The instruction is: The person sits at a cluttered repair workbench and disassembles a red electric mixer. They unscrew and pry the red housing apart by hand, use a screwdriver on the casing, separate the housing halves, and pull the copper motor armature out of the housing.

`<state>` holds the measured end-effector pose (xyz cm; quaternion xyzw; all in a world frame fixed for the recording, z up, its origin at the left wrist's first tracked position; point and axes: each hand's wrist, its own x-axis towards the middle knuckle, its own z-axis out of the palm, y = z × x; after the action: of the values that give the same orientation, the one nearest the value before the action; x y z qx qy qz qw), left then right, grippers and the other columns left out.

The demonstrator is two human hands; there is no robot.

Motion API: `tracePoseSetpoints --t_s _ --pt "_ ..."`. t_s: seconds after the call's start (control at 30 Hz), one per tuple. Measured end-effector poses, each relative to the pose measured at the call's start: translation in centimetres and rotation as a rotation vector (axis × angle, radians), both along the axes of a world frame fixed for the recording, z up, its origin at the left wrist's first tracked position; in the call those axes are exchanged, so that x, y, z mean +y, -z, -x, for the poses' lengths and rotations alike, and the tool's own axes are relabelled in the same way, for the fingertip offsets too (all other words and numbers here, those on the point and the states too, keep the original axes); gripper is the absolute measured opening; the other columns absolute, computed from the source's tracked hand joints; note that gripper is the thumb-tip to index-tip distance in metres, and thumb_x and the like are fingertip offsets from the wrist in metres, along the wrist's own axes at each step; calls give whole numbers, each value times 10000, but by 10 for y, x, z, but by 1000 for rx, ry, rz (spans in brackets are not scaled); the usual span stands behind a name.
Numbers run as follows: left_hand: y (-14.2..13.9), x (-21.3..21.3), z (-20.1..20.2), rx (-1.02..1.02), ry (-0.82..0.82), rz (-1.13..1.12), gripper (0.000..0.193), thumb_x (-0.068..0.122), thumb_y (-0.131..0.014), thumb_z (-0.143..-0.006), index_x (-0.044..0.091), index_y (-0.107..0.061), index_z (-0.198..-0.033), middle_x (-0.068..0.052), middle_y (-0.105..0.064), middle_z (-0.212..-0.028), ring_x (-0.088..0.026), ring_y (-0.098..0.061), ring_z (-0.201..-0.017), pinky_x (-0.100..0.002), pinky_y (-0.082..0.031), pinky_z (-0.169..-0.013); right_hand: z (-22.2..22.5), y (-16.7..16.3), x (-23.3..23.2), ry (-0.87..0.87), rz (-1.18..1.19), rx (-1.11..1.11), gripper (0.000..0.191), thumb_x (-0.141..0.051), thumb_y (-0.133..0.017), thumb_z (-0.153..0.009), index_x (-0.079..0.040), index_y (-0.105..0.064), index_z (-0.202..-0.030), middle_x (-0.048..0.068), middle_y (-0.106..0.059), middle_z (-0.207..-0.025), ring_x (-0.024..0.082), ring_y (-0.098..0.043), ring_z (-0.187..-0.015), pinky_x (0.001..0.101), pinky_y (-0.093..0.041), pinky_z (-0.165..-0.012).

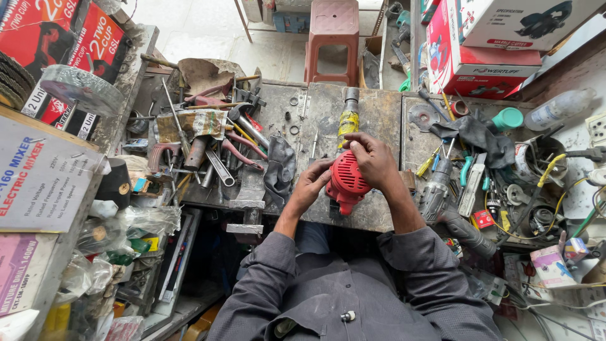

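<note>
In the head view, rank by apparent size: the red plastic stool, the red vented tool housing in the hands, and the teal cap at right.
1. Red plastic stool, largest, though farthest from the camera.
2. Red vented tool housing, partly covered by the right hand and left hand.
3. Teal cap, clearly smallest.

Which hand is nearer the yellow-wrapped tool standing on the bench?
Right. The right hand sits just below the yellow-wrapped tool, atop the red vented housing; the left hand is lower, on the housing's left side.
</note>
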<state>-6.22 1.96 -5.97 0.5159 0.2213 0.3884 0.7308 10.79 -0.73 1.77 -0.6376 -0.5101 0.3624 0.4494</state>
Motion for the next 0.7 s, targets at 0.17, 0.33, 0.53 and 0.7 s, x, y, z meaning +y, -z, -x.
tracePoseSetpoints --t_s 0.17,0.33,0.53,0.7 --pt "-3 0 1 -82 -4 33 266 126 -685 -1028 36 -558 -1244 -116 -635 -1396 -193 -608 -1285 -359 -485 -1125 1 -1 0 -2 -9 26 344 -159 -507 -1007 13 -682 -1248 150 -776 -1067 186 -746 -992 316 -576 -880" --pt "-3 1 3 -22 4 -53 312 116 -698 -1014 -12 -649 -1295 -99 -620 -1329 -179 -599 -1275 -334 -472 -1114 1 -1 0 -5 -9 19 343 -157 -508 -1006 12 -688 -1244 143 -776 -1063 175 -742 -979 308 -577 -870" --pt "-1 10 0 -28 -16 86 417 135 -656 -991 119 -583 -1401 -45 -632 -1195 -122 -609 -1138 -284 -497 -1047 3 -1 0 0 -5 34 338 -160 -513 -1011 13 -691 -1241 131 -777 -1057 159 -731 -953 299 -570 -851" --pt "-9 21 -6 197 25 -186 207 91 -671 -1011 -5 -741 -1180 -48 -606 -1177 -134 -608 -1113 -277 -510 -965 5 -4 -1 -2 -4 50 338 -158 -513 -1011 14 -683 -1247 136 -774 -1061 164 -734 -964 302 -573 -856"
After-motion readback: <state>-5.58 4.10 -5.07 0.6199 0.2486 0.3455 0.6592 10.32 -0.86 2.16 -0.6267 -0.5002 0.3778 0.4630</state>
